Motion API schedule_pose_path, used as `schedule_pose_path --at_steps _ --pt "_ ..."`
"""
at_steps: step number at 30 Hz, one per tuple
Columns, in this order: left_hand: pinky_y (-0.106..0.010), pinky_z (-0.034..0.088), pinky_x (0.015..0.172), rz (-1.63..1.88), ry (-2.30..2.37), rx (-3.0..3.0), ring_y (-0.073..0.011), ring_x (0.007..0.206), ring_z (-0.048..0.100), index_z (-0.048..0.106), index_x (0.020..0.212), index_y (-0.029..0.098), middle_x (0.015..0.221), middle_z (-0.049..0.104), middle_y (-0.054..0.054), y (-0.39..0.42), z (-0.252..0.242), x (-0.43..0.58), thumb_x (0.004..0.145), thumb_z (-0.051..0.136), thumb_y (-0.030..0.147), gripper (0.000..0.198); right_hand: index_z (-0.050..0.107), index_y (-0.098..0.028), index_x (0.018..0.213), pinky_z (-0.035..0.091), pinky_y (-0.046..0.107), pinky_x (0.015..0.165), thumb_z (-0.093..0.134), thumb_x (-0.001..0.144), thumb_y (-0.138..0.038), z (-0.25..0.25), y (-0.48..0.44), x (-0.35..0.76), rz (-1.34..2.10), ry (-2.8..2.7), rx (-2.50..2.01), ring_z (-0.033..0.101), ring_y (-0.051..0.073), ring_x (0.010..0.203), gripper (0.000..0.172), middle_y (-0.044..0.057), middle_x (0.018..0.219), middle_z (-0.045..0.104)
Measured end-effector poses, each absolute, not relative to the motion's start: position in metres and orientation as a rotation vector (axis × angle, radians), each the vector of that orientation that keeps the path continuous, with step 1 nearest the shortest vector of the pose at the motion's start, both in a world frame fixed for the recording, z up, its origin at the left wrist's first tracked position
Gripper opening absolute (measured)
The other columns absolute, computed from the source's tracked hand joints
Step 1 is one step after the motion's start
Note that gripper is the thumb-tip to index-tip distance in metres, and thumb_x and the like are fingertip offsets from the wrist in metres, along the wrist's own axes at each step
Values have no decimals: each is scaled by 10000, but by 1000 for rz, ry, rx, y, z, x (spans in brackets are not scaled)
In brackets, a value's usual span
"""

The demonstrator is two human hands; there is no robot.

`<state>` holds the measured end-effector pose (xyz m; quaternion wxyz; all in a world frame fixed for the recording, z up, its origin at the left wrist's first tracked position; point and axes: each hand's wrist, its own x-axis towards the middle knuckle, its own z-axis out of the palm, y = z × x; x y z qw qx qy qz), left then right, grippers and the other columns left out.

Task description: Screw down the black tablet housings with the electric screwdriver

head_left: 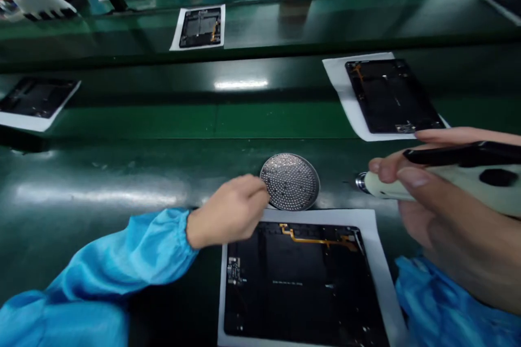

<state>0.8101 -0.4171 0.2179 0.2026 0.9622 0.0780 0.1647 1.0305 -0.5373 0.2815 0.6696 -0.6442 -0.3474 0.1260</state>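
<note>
Left hand: fingers curled closed at dish rim, cannot tell if holding anything; right hand: fingers wrapped round driver.

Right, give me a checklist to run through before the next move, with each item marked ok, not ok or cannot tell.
1. Driver gripped in the right hand: ok.
2. Driver's nose apart from the panel: ok, it points leftward, beyond the panel's far edge.
3. Panel lying on its sheet: ok, a white border shows around it.
4. Left hand at the dish: ok, its fingers are by the near-left rim.
5. Small part between the left fingertips: cannot tell, they are hidden.
6. Left hand off the panel: cannot tell, it overlaps a corner in this view.
</note>
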Motion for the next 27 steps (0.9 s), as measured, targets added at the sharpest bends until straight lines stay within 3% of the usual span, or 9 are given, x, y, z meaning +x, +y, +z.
schedule_pose_path --at_steps 4,11,15,18,27 --pt "-365 555 688 509 149 2834 -236 817 592 666 882 62 932 655 -149 -457 205 790 974 441 63 244 695 -183 847 516 484 731 797 632 -160 276 -532 1021 456 -793 -1377 659 243 686 239 44 758 651" --pt "-416 551 806 720 147 2949 -291 967 600 678 915 49 1037 656 -177 -454 192 788 934 528 56 151 695 -202 962 537 398 688 722 754 -99 260 -512 1003 539 -942 -1188 591 160 610 234 -13 645 611" --pt "-381 528 689 526 205 2845 -262 855 559 643 845 89 962 623 -151 -450 182 794 888 526 76 125 650 -213 940 530 368 725 721 762 -175 251 -486 992 629 -892 -1234 580 136 627 196 -34 647 597" --pt "-370 514 686 434 196 2781 -241 814 514 623 837 107 932 596 -134 -449 177 798 873 530 84 102 643 -204 920 518 361 714 706 761 -163 244 -473 990 651 -863 -1220 571 137 612 176 -30 637 588" --pt "-348 458 647 481 216 2720 -219 759 445 605 801 119 839 536 -96 -452 176 803 841 560 96 64 668 -215 922 518 356 693 721 765 -161 233 -471 994 688 -868 -1243 561 136 604 174 -33 622 572"
